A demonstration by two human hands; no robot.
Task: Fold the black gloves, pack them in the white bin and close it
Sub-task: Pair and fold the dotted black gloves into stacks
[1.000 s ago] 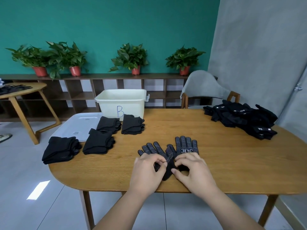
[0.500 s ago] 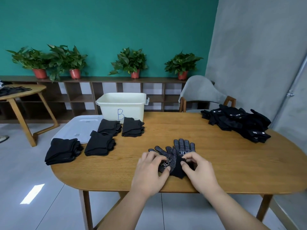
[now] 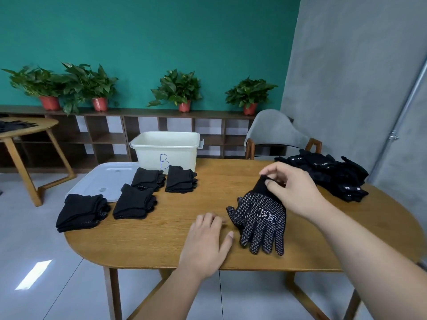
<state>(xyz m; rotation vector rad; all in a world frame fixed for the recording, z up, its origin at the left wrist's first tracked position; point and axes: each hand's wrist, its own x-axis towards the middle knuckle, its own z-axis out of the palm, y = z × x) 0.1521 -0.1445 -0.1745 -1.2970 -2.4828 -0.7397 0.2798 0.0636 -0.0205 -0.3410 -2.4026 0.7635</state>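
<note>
While right hand [image 3: 291, 192] pinches far-end cuff of black gloves [image 3: 261, 219] | gloves lie on desk [image 3: 150, 241], long axis near-far, tips toward person | left hand [image 3: 208, 241] flat, fingers relaxed, just left, nearer tips.

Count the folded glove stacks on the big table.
4 folded stacks: one at the left end of the table, one right of it, one by the lid, one before the white bin. The bin's inside is hidden.
</note>
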